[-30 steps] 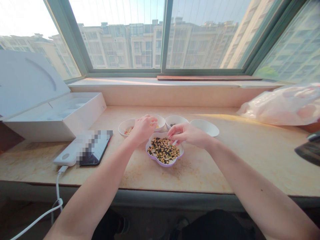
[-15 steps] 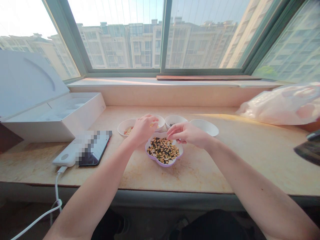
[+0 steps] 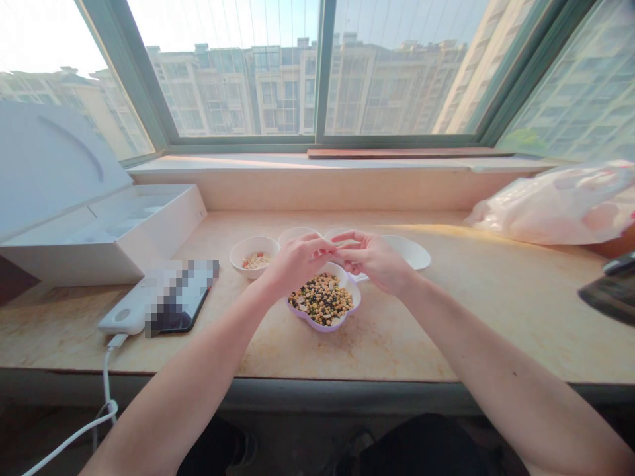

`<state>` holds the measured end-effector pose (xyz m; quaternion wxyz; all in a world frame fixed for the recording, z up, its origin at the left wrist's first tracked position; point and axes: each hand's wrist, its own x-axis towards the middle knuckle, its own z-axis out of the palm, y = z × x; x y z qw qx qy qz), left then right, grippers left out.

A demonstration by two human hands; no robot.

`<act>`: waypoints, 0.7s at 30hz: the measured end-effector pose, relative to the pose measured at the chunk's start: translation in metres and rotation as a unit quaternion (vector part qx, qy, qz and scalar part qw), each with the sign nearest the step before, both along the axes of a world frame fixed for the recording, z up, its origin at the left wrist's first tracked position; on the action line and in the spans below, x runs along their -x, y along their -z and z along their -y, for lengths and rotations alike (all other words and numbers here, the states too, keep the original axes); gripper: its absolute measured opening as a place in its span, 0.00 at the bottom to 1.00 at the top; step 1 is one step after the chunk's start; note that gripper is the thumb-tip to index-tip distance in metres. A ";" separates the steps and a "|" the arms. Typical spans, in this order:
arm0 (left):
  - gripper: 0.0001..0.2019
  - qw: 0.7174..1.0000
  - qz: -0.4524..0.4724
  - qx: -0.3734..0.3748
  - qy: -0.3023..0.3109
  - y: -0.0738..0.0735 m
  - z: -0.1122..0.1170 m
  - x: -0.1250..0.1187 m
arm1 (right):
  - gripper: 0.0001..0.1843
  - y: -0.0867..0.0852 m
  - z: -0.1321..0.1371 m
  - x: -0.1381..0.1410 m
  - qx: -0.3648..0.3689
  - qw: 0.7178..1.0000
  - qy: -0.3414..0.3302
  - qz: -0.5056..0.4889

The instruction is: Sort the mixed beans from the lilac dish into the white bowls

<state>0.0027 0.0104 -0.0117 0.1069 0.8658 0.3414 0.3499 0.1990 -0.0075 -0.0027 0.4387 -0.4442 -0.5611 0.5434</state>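
A lobed white bowl with a purple outside [image 3: 323,326] holds mixed yellow, black and green beans with a few pale slices. Over its far rim my left hand [image 3: 301,261] and my right hand [image 3: 374,261] meet, fingertips together. Both have their fingers pinched; whatever lies between them is too small or hidden to name. Behind the hands stands a row of small white bowls. The leftmost bowl [image 3: 237,256] contains pale and reddish pieces. My fingers partly cover the two middle bowls [image 3: 292,234]. At the right end is another white bowl [image 3: 414,253].
An open white box [image 3: 163,218] stands at the left, with a phone [image 3: 191,307] and a white power bank [image 3: 124,317] with a cable [image 3: 105,377] before it. A plastic bag [image 3: 550,205] and a dark object [image 3: 608,294] lie at the right. The counter's front edge runs below.
My left hand has moved right, away from the second small bowl, and its fingers now meet those of my right hand. The leftmost bowl shows more fully. The camera has shifted slightly.
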 end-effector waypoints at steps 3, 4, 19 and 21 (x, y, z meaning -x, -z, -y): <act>0.10 1.000 -0.018 -0.020 0.010 0.000 -0.002 0.004 | 0.30 -0.003 0.001 -0.002 0.046 0.999 -0.009 -0.024; 0.10 0.999 -0.023 -0.025 0.010 0.000 -0.003 0.005 | 0.31 -0.004 0.002 -0.002 0.060 0.998 -0.011 -0.033; 0.14 0.986 0.003 0.055 -0.156 0.002 -0.018 0.011 | 0.15 0.006 0.001 -0.002 -0.275 0.819 -0.133 0.486; 0.15 0.984 0.019 0.082 -0.160 0.004 -0.023 0.013 | 0.17 0.008 0.000 -0.001 -0.278 0.795 -0.168 0.512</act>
